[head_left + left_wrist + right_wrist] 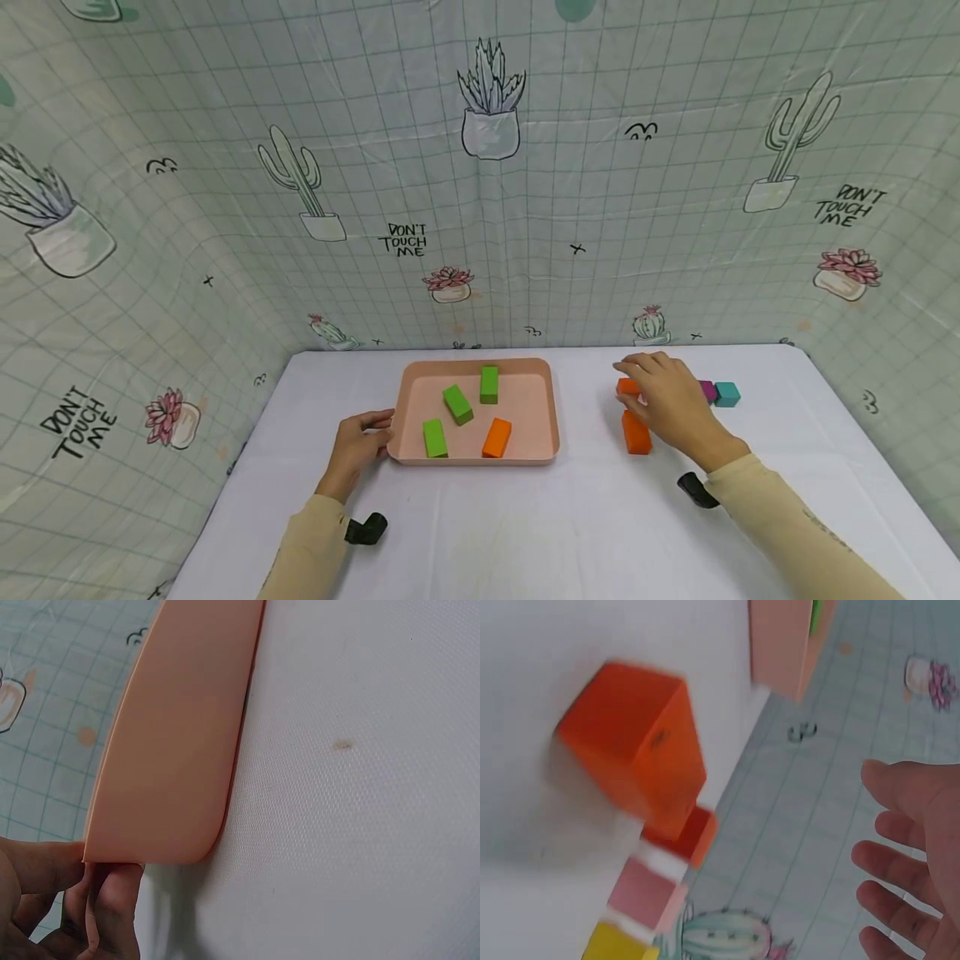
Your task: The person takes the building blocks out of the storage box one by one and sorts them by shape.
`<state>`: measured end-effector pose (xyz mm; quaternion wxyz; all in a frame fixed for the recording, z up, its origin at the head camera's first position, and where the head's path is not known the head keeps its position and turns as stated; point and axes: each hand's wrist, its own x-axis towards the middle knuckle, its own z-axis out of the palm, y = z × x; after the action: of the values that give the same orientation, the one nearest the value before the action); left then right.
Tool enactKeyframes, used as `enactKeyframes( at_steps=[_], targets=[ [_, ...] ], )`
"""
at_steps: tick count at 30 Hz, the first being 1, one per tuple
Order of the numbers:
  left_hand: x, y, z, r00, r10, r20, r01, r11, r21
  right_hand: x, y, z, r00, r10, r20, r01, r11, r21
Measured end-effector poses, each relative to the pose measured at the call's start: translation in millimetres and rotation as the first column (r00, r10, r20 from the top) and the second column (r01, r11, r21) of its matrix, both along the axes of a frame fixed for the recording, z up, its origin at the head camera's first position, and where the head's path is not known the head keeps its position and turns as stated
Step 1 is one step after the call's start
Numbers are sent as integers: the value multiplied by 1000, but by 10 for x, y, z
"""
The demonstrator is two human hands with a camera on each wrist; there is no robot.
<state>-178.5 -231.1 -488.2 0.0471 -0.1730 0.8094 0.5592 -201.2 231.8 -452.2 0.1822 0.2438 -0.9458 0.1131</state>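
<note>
A shallow peach tray [528,408] lies on the table, holding several blocks: three green ones, among them an upper green block [489,385], and an orange block [497,438]. My left hand [356,450] pinches the tray's left edge, thumb on the rim and fingers against the outer wall. Over at the right, my right hand [678,404] hovers above loose blocks with its fingers spread and nothing between them. Below its fingertips are a near orange block [637,433] and a second orange block [627,387]. The right wrist view also shows a pink block [641,892] and a yellow block [619,945].
A magenta block [708,392] and a teal block [727,394] sit beyond the right hand, in a row with the others. White cloth [480,533] covers the table. A patterned curtain [555,192] stands behind it and at both sides.
</note>
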Motion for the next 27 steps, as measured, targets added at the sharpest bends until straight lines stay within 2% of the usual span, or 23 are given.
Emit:
enactKeyframes(
  at_steps=[8,21,27],
  targets=[
    [-2,9,-41,1000,1,0,-1,1000,-9,9,-379,-130,994,106,0,-106,993,45],
    [23,-3,-56,1000,-11,-22,11,1000,-3,36,-947,-268,981,191,30,-193,978,82],
    [29,0,-56,1000,-5,-29,5,1000,2,49,-1144,-343,973,230,4,-229,965,130]
  ],
)
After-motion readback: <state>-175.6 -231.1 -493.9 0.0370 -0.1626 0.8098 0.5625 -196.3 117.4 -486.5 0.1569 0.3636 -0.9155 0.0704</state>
